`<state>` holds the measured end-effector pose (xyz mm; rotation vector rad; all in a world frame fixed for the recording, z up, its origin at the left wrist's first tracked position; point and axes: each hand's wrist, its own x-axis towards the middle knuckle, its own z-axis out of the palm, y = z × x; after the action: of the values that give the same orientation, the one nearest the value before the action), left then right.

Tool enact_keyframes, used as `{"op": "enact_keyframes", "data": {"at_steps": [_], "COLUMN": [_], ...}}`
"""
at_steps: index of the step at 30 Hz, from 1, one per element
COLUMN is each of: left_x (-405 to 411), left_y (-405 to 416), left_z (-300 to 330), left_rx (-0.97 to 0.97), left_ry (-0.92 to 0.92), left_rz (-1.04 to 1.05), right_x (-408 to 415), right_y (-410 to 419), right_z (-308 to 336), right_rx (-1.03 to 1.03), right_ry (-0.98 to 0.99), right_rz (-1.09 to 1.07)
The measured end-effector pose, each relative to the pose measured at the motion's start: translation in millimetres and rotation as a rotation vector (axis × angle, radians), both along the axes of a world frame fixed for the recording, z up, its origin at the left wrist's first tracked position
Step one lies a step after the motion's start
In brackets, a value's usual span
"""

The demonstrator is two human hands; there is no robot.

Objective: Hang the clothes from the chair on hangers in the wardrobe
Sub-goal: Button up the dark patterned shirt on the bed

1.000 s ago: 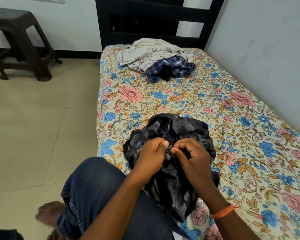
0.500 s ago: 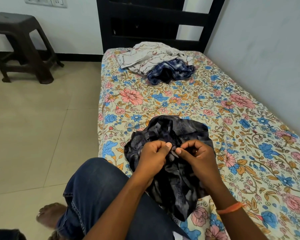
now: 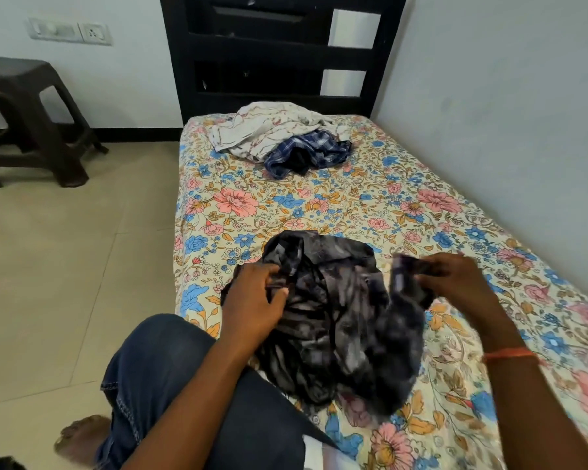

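Head view: at nine o'clock I see a dark plastic stool [image 3: 31, 120] on the tiled floor [image 3: 65, 266], with a wall socket [image 3: 94, 33] above it at ten o'clock. My knee in blue jeans [image 3: 157, 378] fills seven o'clock. Just right of it, my left hand [image 3: 255, 300] curls its fingers round a fold on the left edge of the dark patterned shirt [image 3: 333, 320], which lies bunched at six o'clock on the floral bedsheet [image 3: 438, 232]. At twelve o'clock, well apart from it near the black headboard [image 3: 279, 52], a pale crumpled garment [image 3: 269, 130] lies with a blue checked garment [image 3: 306, 156] touching its right side. At four o'clock my right hand [image 3: 455, 283] pinches the shirt's other edge and holds it lifted off the sheet; that part is blurred. An orange band [image 3: 510, 353] circles the right wrist.
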<state>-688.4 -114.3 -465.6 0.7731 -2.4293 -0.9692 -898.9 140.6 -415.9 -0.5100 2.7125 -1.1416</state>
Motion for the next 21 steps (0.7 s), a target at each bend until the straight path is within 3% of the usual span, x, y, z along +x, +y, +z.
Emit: {"op": "enact_keyframes", "data": {"at_steps": [2,4,9,12,14,18,21], "left_x": [-4,-11,-28,-31,-30,-22,-19], "left_y": [-7,-5,3,-2,-11,-29,-36], "left_z": [-6,-7,-4,-8,-12,-8,-5], "left_rx": [-0.138,-0.243,-0.328,-0.209,-0.044,0.192,0.213], "left_ry": [-0.116,-0.195,-0.234,-0.257,-0.247,-0.203,-0.186], "left_rz": [-0.021,-0.034,-0.017,0.073,0.136,0.179,0.175], "right_x": [-26,-35,-4,41,63,72,54], "right_y": [38,57,0,-61,-97,-147,-159], "right_z": [-1,-6,-4,-1,-6,-24,-26], "right_rx": [0.205,0.241,0.091,0.009,0.052,0.253,0.265], "right_ry": [0.166,0.204,0.234,0.114,0.15,0.353,0.434], "right_rz": [-0.307,-0.451,-0.09,0.2,0.324,0.327,0.286]}}
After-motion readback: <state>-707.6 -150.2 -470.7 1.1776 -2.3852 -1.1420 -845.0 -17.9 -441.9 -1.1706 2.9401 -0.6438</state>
